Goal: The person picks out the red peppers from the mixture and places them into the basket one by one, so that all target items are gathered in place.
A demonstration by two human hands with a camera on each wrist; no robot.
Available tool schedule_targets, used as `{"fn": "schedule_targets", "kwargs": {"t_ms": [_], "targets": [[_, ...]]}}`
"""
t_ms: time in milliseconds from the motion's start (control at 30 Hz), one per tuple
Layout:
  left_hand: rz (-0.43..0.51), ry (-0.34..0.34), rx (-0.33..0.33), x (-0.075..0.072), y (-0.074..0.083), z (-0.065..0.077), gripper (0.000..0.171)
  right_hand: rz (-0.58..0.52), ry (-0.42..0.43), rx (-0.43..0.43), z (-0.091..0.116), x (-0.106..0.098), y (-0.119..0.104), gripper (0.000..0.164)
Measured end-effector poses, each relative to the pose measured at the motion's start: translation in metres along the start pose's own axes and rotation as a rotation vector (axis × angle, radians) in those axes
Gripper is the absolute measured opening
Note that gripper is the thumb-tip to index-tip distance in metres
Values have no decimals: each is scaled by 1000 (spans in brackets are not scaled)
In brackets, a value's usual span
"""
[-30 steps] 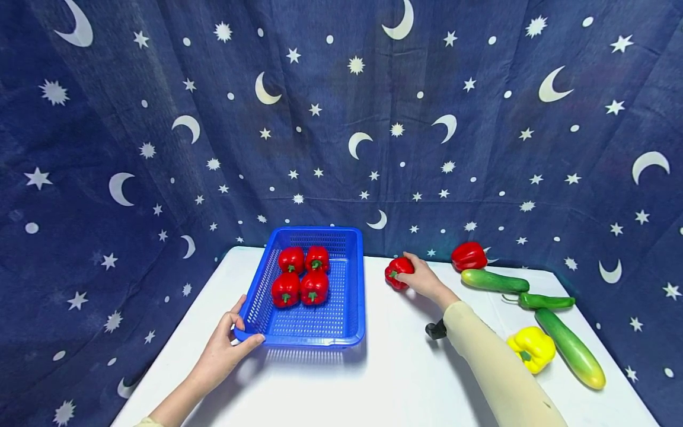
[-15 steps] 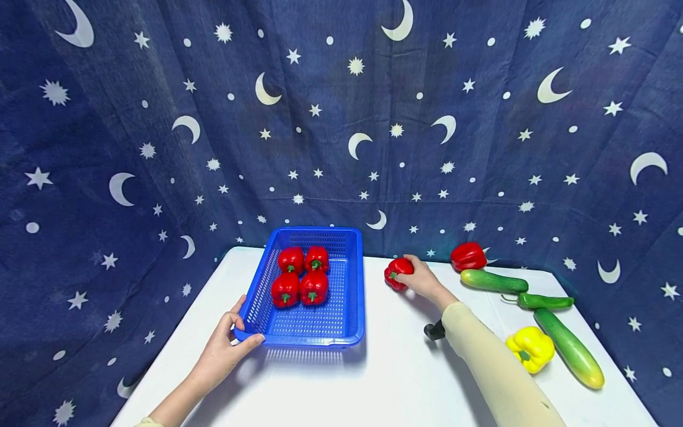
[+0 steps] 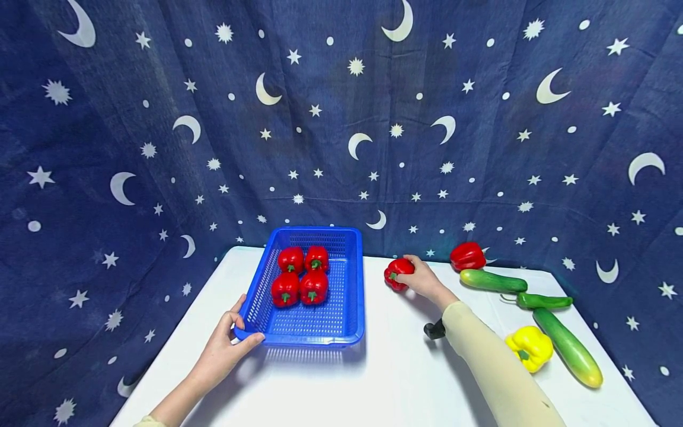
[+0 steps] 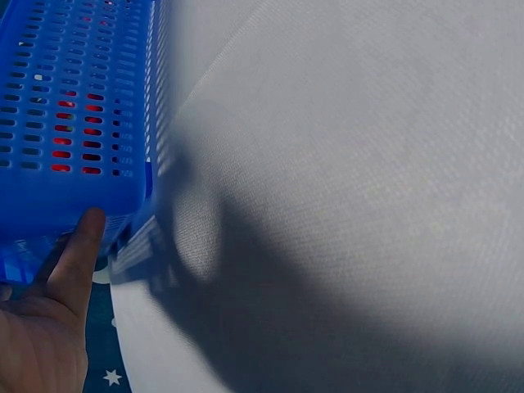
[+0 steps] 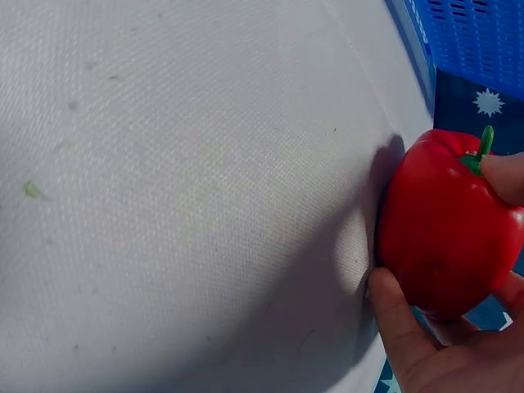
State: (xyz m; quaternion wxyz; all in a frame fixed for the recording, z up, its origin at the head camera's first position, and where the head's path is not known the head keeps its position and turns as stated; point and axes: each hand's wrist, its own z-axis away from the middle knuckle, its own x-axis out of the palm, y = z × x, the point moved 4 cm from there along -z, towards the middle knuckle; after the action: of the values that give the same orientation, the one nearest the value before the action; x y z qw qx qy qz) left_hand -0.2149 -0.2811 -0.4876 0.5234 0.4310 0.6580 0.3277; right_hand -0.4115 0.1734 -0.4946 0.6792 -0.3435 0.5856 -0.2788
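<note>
Nothing has visibly moved since a second ago. The left hand (image 3: 226, 338) grips the near-left corner of the blue basket (image 3: 336, 341), where four red peppers (image 3: 315, 289) sit clustered. Right of it, the right hand (image 3: 424, 279) holds a single red pepper (image 5: 446, 225) (thumb at the stem (image 5: 485, 143)) toward the white table's (image 3: 395, 373) far edge. Beyond lie another red pepper (image 3: 468, 256), a cucumber (image 3: 493, 281), a yellow pepper (image 3: 535, 345), a green chili (image 3: 544, 301) and a second cucumber (image 3: 568, 349).

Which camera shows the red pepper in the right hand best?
The right wrist view: the red pepper appears large, its near side mostly uncovered. The head view shows it smaller, partly behind the right hand; the left wrist view misses it.
</note>
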Motion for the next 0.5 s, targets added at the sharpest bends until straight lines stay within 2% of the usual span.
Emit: {"fn": "schedule_targets", "kwargs": {"t_ms": [200, 500], "targets": [[0, -2, -10, 0, 0, 0, 42, -33, 12, 23, 2, -8, -3, 80], [0, -2, -13, -1, 1, 0, 43, -15, 45, -63, 6, -25, -18, 80]]}}
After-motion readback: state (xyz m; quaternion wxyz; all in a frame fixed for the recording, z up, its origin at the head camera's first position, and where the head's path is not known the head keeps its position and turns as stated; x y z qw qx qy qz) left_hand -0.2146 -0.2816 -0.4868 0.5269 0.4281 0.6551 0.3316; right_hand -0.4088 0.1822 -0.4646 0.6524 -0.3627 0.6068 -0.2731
